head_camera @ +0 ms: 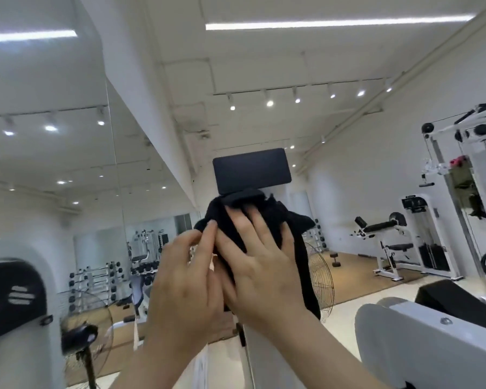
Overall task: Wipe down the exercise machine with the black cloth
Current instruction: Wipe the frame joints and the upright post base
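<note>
Black cloth (284, 220): bunched against the machine's white upright post (267, 357), just under the black pad (251, 169).
Right hand (261, 265): fingers spread, pressing flat on the cloth.
Left hand (185, 276): loosely extended, fingertips touching the cloth's left edge.
Surroundings: fan (320, 270) close to the right; open floor beyond.

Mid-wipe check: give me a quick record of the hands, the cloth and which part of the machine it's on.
setting: gym, mirrored wall on the left
black cloth: bunched against the machine's white upright post, just below its black panel
right hand: flat, fingers spread, pressing the cloth
left hand: fingers touch the cloth's left edge; grip unclear
nearby: standing fan behind the post
</note>
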Motion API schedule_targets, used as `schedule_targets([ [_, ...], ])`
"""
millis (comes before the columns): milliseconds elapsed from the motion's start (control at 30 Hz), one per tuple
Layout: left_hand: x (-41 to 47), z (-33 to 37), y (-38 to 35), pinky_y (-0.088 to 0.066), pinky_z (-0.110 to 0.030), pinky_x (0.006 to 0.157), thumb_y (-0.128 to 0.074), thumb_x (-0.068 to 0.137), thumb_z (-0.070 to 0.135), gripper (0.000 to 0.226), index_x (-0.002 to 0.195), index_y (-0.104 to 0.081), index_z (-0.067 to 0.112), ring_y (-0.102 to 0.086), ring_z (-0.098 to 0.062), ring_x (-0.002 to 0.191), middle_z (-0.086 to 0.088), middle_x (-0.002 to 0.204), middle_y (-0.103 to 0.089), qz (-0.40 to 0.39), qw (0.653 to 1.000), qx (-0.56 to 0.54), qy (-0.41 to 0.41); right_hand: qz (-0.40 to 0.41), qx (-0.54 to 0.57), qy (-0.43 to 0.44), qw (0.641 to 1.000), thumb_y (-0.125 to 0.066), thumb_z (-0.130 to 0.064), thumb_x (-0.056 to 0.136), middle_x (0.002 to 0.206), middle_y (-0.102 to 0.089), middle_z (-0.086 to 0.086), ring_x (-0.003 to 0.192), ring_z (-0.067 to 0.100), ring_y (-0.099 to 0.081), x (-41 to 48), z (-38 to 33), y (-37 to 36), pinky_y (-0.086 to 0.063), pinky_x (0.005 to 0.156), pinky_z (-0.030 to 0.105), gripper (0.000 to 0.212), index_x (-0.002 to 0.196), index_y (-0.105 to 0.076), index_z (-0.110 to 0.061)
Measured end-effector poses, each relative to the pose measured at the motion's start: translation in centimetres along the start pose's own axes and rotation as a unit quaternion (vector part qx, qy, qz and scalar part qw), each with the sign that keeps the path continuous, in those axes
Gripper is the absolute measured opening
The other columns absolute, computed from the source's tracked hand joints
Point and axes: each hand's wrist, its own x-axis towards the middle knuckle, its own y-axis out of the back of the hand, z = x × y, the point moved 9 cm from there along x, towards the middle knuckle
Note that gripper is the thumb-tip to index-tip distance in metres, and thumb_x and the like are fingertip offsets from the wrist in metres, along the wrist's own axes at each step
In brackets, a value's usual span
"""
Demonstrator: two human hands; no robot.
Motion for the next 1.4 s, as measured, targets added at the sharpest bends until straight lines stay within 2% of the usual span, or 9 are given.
schedule_targets([
  [133,2.3,1.4,-0.7,-0.046,-0.043,0.090,-0.041,0.088,0.014,0.048,0.131,-0.056,-0.002,-0.050,-0.030,0.107,-0.016,0.120,-0.055,0.009,0.998,0.050,-0.041,0.026,0.044,0.056,0.997,-0.049,-0.038,0.090,0.150,-0.042,-0.006,0.142,0.014,-0.033,0.6,1.8,1.2,-0.037,0.102,0.048,0.048,0.137,-0.054,-0.030],
  [367,2.5,8.8,-4.8,-0.038,-0.039,0.098,-0.051,0.089,0.021,0.040,0.123,-0.064,0.003,-0.054,-0.029,0.109,-0.012,0.118,-0.063,-0.022,0.968,0.129,-0.213,0.097,0.191,-0.142,0.966,-0.032,-0.037,0.097,0.161,-0.020,0.004,0.143,0.008,-0.024,-5.1,7.1,0.5,-0.030,0.102,0.014,0.059,0.154,-0.014,-0.036],
  [533,-8.2,9.7,-5.3,-0.040,-0.036,0.091,-0.060,0.088,0.018,0.031,0.115,-0.069,0.006,-0.054,-0.026,0.100,-0.009,0.108,-0.067,-0.072,0.968,0.097,-0.222,-0.025,0.191,-0.254,0.948,-0.035,-0.045,0.091,0.141,-0.053,0.000,0.113,0.021,-0.059,-16.3,7.9,-1.6,-0.047,0.083,0.030,0.065,0.151,-0.016,-0.028],
  [633,-13.1,11.3,-5.3,-0.036,-0.035,0.084,-0.054,0.091,0.014,0.024,0.107,-0.072,0.014,-0.059,-0.020,0.089,-0.002,0.097,-0.067,-0.126,0.958,0.085,-0.243,-0.137,0.057,-0.242,0.959,-0.035,-0.049,0.082,0.105,-0.067,-0.011,0.095,0.012,-0.065,-21.4,7.2,-0.8,-0.034,0.092,0.035,0.058,0.137,-0.032,-0.030],
  [733,-8.4,9.3,-4.0,-0.032,-0.038,0.079,-0.056,0.086,0.014,0.027,0.108,-0.069,0.021,-0.061,-0.021,0.075,0.001,0.085,-0.061,-0.090,0.969,0.124,-0.194,-0.173,0.122,-0.227,0.951,-0.032,-0.061,0.081,0.120,-0.056,-0.011,0.115,0.012,-0.054,-17.3,7.1,-0.2,-0.028,0.105,0.037,0.058,0.131,-0.038,-0.031],
  [833,-2.7,5.7,-1.9,-0.029,-0.039,0.076,-0.066,0.082,0.012,0.038,0.119,-0.067,0.020,-0.056,-0.022,0.074,0.000,0.083,-0.059,-0.017,0.982,0.143,-0.121,-0.093,0.222,-0.161,0.957,-0.042,-0.054,0.088,0.155,-0.028,0.005,0.138,0.022,-0.034,-8.6,6.2,1.4,-0.028,0.115,0.033,0.071,0.151,-0.023,-0.028],
  [967,-3.6,4.3,-1.5,-0.030,-0.034,0.074,-0.065,0.091,0.010,0.038,0.128,-0.063,0.015,-0.054,-0.019,0.071,0.001,0.083,-0.059,-0.006,0.994,0.096,-0.044,-0.015,0.189,-0.121,0.974,-0.043,-0.042,0.099,0.164,-0.002,0.006,0.150,0.021,-0.011,-4.8,5.6,1.2,-0.019,0.120,0.034,0.064,0.155,-0.015,-0.027],
  [1200,-21.9,8.4,-5.5,-0.040,-0.028,0.050,-0.050,0.083,0.015,0.043,0.123,-0.066,0.009,-0.051,-0.019,0.060,0.000,0.076,-0.058,-0.211,0.973,-0.092,0.031,-0.129,0.116,-0.113,0.978,-0.038,-0.027,0.099,0.164,-0.005,-0.001,0.149,0.029,-0.014,-25.6,4.5,-1.5,-0.029,0.116,0.043,0.057,0.153,-0.021,-0.019],
  [1400,-26.9,7.6,-5.5,-0.041,-0.024,0.047,-0.044,0.077,0.019,0.042,0.109,-0.072,0.025,-0.046,-0.013,0.049,0.012,0.071,-0.055,-0.272,0.938,-0.141,0.162,-0.143,0.010,-0.065,0.988,-0.057,-0.015,0.085,0.128,-0.065,0.003,0.121,0.032,-0.057,-29.7,3.4,0.8,-0.058,0.080,0.040,0.034,0.117,-0.070,-0.014],
])
